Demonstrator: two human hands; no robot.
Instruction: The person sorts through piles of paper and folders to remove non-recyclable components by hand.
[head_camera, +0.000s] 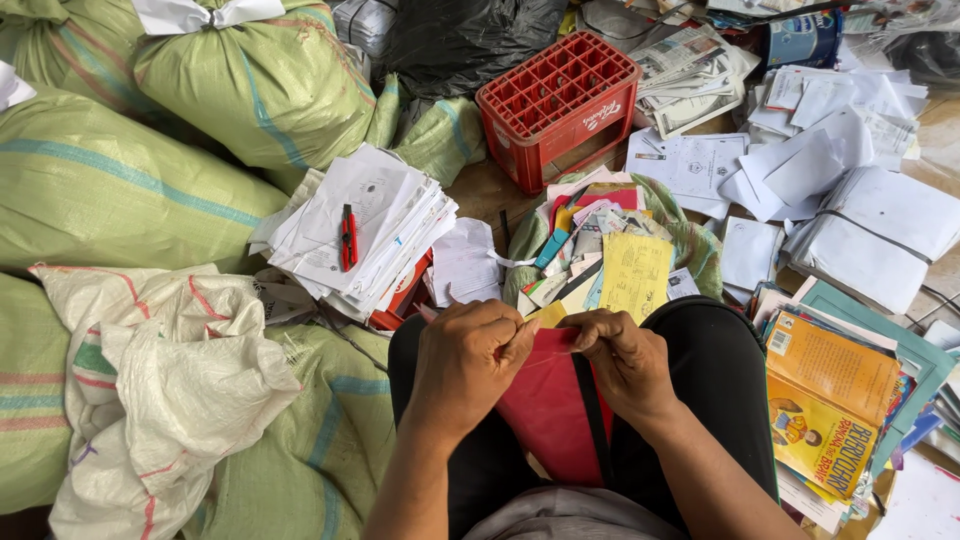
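Observation:
A red booklet with a black spine strip (552, 408) lies on my lap between my knees. My left hand (470, 358) and my right hand (625, 362) both grip its top edge, fingers closed and pinching at the middle. Just past my hands an open green sack (690, 240) holds several mixed sheets, with a yellow printed sheet (636, 275) on top. A stack of white papers (370, 225) lies to the left, and a red utility knife (348, 238) rests on it.
Full green woven sacks (110, 190) and a crumpled white sack (170, 380) fill the left. A red plastic crate (556, 105) stands ahead. Loose white papers (800, 160) and bundled stacks (880, 235) cover the right. Colourful books (830, 400) lie by my right knee.

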